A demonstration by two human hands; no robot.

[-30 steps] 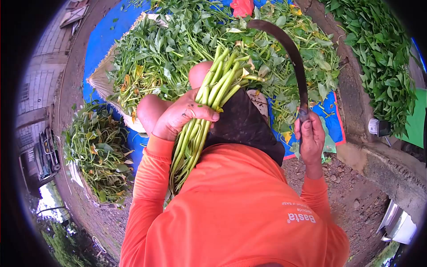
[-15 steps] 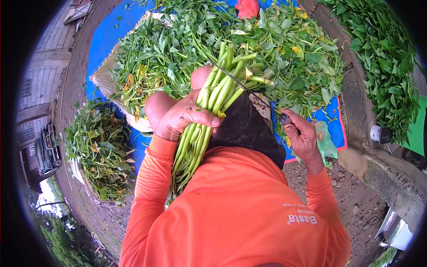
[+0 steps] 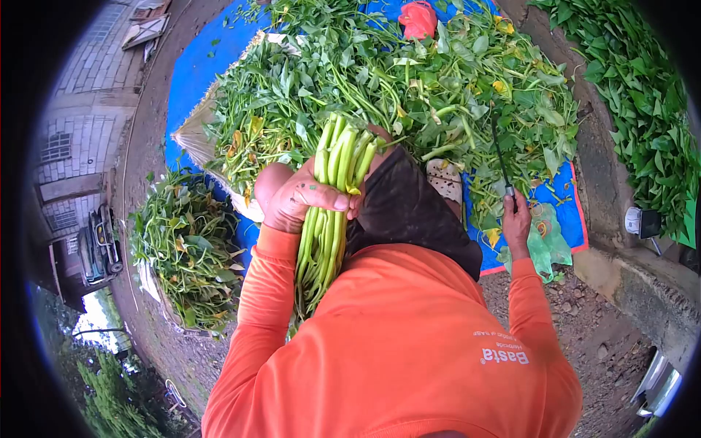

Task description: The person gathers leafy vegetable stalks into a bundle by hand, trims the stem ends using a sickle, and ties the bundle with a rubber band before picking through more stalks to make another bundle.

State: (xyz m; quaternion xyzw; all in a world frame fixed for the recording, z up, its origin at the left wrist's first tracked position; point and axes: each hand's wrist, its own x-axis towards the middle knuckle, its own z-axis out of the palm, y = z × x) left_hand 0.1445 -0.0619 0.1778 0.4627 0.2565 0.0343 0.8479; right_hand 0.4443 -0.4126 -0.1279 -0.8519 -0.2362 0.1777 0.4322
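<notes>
My left hand is wrapped round a bunch of thick green stems, which look like water spinach. Their pale ends stand up above the thumb at roughly one level, and the lower part hangs against my left sleeve and chest. Off to the right, my right hand grips the dark handle of a knife. Its long thin blade points away from me, over the edge of the big heap of leafy greens, apart from the bunch. Loose cut stem pieces lie on the heap beyond my knee.
A blue tarp lies under the heap, with a red plastic bag at its far side. Another pile of greens sits at left. A green plastic bag lies near my right hand. Beyond a concrete kerb are more leafy bundles.
The knife has swung right, away from the stem tops it was lying across. The bunch's upper ends are shorter and more even, with cut pieces now on the heap. My view has shifted slightly.
</notes>
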